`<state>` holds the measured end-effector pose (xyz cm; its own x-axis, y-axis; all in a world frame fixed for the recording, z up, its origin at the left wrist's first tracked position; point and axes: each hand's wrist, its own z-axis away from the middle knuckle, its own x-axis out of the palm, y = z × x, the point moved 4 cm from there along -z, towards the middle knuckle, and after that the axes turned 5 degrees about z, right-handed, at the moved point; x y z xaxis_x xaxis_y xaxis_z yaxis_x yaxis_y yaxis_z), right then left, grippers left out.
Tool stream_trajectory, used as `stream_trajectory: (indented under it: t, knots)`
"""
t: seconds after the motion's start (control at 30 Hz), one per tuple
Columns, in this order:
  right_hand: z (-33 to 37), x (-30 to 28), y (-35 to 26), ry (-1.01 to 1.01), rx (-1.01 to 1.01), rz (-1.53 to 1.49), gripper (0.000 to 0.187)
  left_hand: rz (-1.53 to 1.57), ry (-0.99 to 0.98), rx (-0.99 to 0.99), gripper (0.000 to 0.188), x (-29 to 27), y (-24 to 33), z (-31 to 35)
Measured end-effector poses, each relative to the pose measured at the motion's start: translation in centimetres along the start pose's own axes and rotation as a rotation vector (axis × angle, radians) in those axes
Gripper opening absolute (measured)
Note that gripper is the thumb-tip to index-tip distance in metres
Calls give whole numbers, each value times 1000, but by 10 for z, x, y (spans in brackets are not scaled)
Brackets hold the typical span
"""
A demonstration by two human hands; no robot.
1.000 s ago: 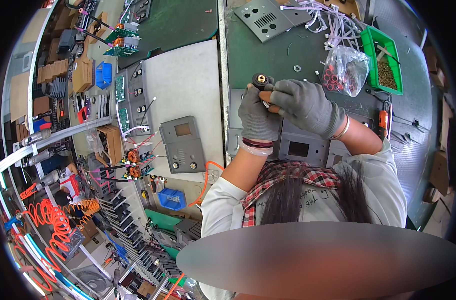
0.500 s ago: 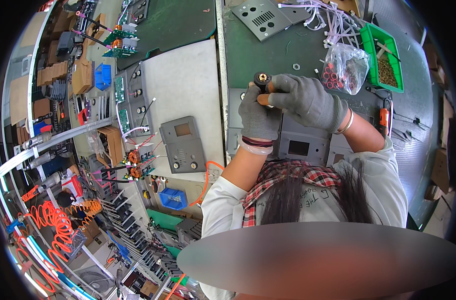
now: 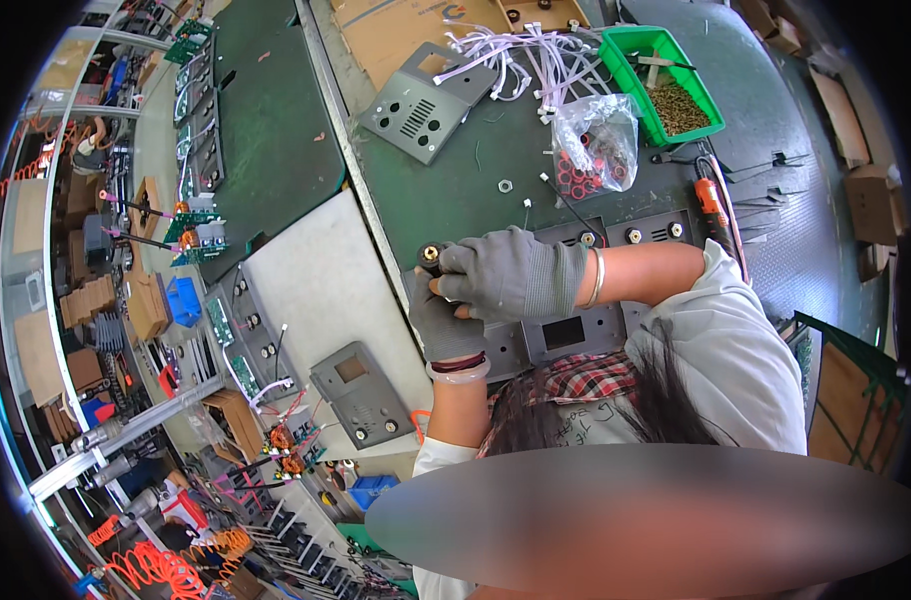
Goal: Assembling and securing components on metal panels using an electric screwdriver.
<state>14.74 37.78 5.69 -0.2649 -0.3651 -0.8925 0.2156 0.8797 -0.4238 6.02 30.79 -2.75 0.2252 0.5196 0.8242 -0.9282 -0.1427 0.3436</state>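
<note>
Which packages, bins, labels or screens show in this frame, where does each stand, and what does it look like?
Clear plastic bag: on the green mat beyond the hands, crumpled, holding red and black rings.
Green bin: far right of the mat, rectangular, holding small brownish parts.
Cardboard sheet: far edge of the bench, flat, brown.
Blue bin: left side shelf, small, open-fronted.
No lit screen shows.

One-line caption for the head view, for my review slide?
Two grey-gloved hands, left and right, grip a brass-tipped connector at a grey metal panel on the green workbench.
</note>
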Motion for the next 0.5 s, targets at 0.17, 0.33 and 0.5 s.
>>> stream_trajectory:
  t: [0.17,0.33,0.5]
  knots:
    - [0,4,7,112,-82,85,23,-108,-9,4,36,-2,-2,-5]
    - [0,5,9,207,-84,117,22,-536,24,154,38,-1,1,-7]
    - [1,6,11,-164,149,17,28,-116,81,24,36,2,-2,-4]
